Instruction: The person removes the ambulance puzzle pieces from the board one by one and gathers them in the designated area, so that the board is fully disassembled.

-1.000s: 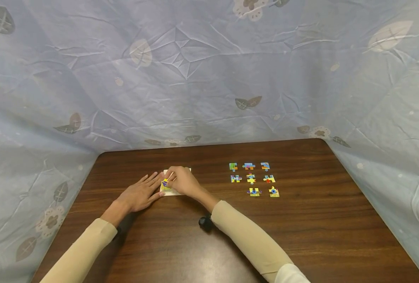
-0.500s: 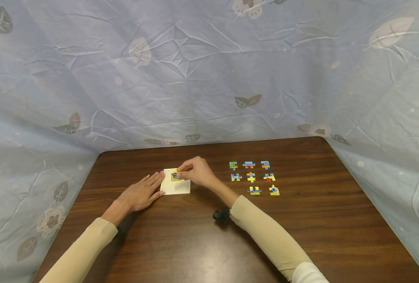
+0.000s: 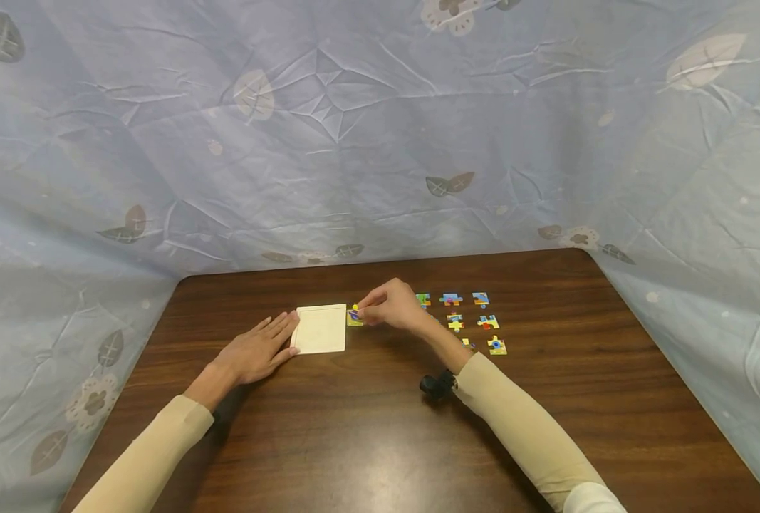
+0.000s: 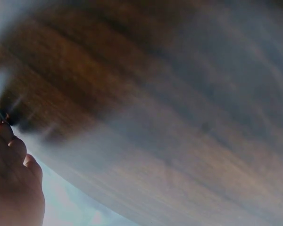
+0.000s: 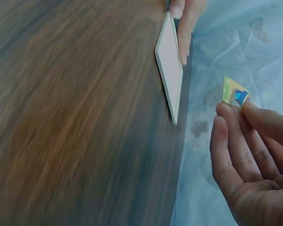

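A yellow-green jigsaw puzzle piece [image 3: 354, 318] with a blue-purple mark is pinched between thumb and fingers of my right hand [image 3: 392, 306], just right of a square cream puzzle tray [image 3: 320, 329]. In the right wrist view the puzzle piece [image 5: 233, 90] is held up off the table, tilted. My left hand [image 3: 254, 353] lies flat with straight fingers, fingertips and thumb touching the tray's left edge. No piece lies in the tray. The left wrist view shows only part of the left hand [image 4: 14, 174], blurred.
Several loose jigsaw pieces [image 3: 454, 323] lie in rows on the brown wooden table [image 3: 354, 442], right of the right hand, which partly hides some. A black wrist camera [image 3: 438, 386] sits under the right wrist. A patterned cloth [image 3: 380, 142] hangs behind and beside the table.
My right hand has lifted the puzzle piece out of the tray's left part and carried it rightward, past the tray's right edge. The left hand has stayed in place.
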A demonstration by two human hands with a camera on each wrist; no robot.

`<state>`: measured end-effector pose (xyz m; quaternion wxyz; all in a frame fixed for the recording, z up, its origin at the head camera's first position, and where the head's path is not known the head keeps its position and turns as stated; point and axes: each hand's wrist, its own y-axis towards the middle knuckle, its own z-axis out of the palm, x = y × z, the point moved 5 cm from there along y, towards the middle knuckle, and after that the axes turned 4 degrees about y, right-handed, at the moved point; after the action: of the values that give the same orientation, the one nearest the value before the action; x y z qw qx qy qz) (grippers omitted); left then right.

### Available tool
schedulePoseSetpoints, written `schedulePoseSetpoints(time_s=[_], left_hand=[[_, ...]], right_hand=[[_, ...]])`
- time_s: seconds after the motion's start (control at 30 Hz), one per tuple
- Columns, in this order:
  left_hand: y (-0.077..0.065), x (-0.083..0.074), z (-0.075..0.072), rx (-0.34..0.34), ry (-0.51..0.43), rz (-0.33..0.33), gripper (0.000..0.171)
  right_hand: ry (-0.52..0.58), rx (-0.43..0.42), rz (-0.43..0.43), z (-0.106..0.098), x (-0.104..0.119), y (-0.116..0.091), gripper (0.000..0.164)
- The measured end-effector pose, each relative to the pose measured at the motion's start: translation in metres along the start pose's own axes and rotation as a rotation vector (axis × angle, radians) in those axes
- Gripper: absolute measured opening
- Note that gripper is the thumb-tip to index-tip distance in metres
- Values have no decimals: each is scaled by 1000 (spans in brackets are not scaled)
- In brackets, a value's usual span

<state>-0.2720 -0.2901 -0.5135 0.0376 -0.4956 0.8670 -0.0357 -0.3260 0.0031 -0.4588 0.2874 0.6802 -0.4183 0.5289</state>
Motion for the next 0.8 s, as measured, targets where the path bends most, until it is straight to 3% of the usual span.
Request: schedulePoseSetpoints(time_s=[0.53, 0.8], left_hand=[[-1, -1, 4, 18, 1, -1, 75], [-2, -2, 0, -33, 9, 8, 73]], right_hand=[[-99, -17, 109, -50, -37, -46, 11], [-136, -25, 165, -69, -48, -62, 10]])
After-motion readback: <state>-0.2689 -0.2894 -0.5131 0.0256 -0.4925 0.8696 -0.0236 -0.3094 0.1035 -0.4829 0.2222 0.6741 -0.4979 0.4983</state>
